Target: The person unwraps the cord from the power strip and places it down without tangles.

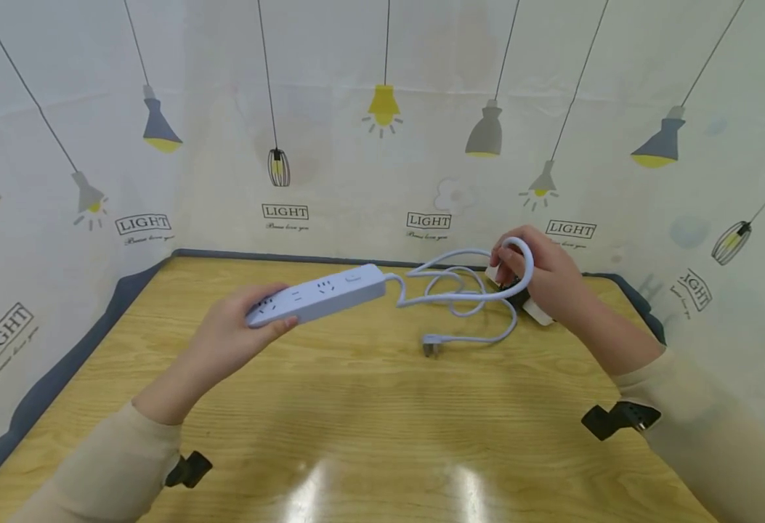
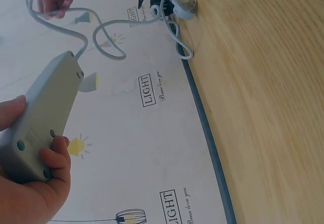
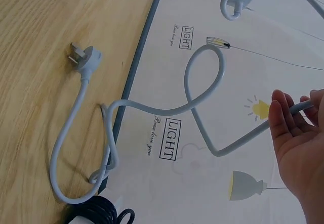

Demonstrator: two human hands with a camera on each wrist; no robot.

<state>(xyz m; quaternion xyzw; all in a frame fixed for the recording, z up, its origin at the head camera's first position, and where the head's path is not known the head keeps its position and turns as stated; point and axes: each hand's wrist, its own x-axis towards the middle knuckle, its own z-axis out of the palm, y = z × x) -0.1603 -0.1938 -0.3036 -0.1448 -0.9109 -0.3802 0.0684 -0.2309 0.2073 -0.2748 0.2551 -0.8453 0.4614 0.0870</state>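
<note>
A white power strip (image 1: 339,294) is held up over the table, its sockets facing up. My left hand (image 1: 235,323) grips its left end, thumb on one side and fingers on the other; the underside (image 2: 48,113) shows in the left wrist view. From its far end runs a white cord (image 1: 457,297), looped loosely in the air. My right hand (image 1: 552,276) pinches a raised bend of this cord between thumb and fingers. The plug (image 3: 90,59) at the cord's end hangs low over the table, prongs pointing down in the head view.
Behind my right hand, a coiled black cable (image 3: 98,209) with a white part (image 1: 539,312) lies at the table's back right. The wooden table (image 1: 330,414) ends at a dark edging, where a lamp-patterned cloth (image 1: 349,181) rises on three sides.
</note>
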